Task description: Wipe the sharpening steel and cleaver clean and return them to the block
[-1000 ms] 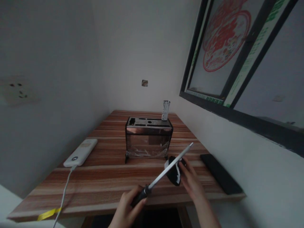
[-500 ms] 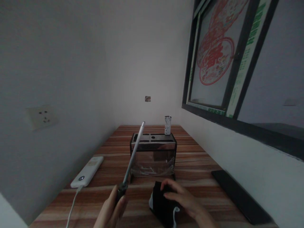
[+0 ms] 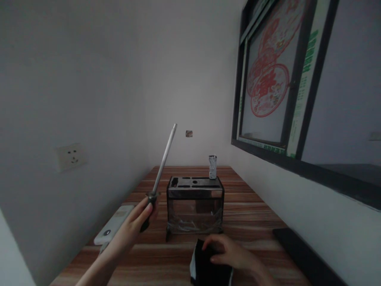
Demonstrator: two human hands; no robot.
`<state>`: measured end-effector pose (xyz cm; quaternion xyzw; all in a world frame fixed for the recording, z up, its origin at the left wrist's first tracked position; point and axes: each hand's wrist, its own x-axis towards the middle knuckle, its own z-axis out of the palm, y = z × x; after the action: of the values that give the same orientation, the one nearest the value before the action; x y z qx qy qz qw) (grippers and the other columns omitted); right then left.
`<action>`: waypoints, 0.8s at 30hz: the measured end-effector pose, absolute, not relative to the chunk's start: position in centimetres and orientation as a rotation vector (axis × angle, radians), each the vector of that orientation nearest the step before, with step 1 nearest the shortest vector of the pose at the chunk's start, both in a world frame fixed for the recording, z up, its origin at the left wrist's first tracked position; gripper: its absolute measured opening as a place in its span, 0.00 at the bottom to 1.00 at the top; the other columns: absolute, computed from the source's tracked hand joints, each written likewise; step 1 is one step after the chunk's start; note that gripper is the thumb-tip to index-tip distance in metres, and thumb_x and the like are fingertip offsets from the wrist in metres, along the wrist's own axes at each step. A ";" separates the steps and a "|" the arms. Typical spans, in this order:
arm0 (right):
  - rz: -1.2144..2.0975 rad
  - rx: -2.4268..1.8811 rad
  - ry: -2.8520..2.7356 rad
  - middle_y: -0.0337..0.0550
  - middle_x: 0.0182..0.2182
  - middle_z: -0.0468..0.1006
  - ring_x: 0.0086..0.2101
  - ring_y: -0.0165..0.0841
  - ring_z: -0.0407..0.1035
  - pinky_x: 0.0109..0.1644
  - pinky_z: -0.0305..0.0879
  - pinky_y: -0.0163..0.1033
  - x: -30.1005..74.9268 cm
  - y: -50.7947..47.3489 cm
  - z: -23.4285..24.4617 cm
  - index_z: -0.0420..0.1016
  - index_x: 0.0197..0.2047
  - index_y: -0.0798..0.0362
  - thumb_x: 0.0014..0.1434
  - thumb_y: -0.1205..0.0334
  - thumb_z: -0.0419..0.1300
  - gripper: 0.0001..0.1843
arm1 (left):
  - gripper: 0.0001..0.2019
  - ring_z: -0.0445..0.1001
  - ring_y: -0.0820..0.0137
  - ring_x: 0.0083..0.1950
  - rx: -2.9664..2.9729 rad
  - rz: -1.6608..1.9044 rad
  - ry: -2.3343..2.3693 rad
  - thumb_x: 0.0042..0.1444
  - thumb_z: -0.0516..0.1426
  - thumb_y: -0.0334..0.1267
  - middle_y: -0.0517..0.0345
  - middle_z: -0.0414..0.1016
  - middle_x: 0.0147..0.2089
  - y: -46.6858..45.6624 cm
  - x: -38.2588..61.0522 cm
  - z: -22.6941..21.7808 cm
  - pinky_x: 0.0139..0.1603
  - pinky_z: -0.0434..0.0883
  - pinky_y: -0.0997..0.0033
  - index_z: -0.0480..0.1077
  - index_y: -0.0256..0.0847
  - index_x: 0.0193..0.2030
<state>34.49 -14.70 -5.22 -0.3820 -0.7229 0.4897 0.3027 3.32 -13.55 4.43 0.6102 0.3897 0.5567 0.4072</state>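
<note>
My left hand is closed around the black handle of a honing steel. The silvery rod tilts up and to the right, its tip standing out against the back wall. Low in the middle, my right hand has its thumb and fingers curled onto a black cloth piece with a pale edge; the fold under the fingers is partly hidden. Behind the cloth stands a knife block with a slotted metal top and see-through front. The steel is raised left of the block, apart from it.
A small silvery packet stands upright at the block's back right. Along the left wall lies a white power bank, partly behind my left forearm. A long black flat object lies near the right wall. A wooden-patterned table carries everything.
My left hand has lifted the honing steel higher, and more of the forearm shows. My right hand stays at the black cloth. The whole view has tilted slightly upward.
</note>
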 end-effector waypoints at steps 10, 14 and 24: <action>0.574 -0.933 -1.385 0.45 0.31 0.79 0.34 0.36 0.72 0.41 0.68 0.42 36.9 -11.9 2.8 0.75 0.33 0.53 0.54 0.47 0.59 0.17 | 0.16 0.55 0.77 0.20 1.725 1.460 0.900 0.51 0.58 0.51 0.69 0.54 0.20 -8.7 4.4 12.2 0.21 0.55 0.78 0.63 0.41 0.35; 0.365 -0.911 -1.197 0.44 0.31 0.78 0.35 0.38 0.71 0.42 0.67 0.43 37.6 -8.7 4.0 0.74 0.32 0.53 0.49 0.45 0.62 0.18 | 0.18 0.55 0.75 0.17 2.031 1.502 1.400 0.53 0.53 0.54 0.66 0.55 0.16 -5.7 3.2 16.2 0.19 0.52 0.76 0.60 0.41 0.24; 0.439 -0.805 -1.175 0.48 0.40 0.77 0.41 0.38 0.71 0.46 0.68 0.45 36.2 -6.7 0.6 0.72 0.40 0.51 0.50 0.45 0.61 0.20 | 0.13 0.70 0.67 0.29 3.288 0.398 2.390 0.58 0.52 0.44 0.53 0.75 0.29 -3.9 0.7 29.2 0.34 0.62 0.70 0.73 0.37 0.37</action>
<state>36.22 -6.74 0.61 -0.3662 -0.5348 0.1998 0.7348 0.69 -3.94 29.21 0.7173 0.5213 0.0867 -0.4541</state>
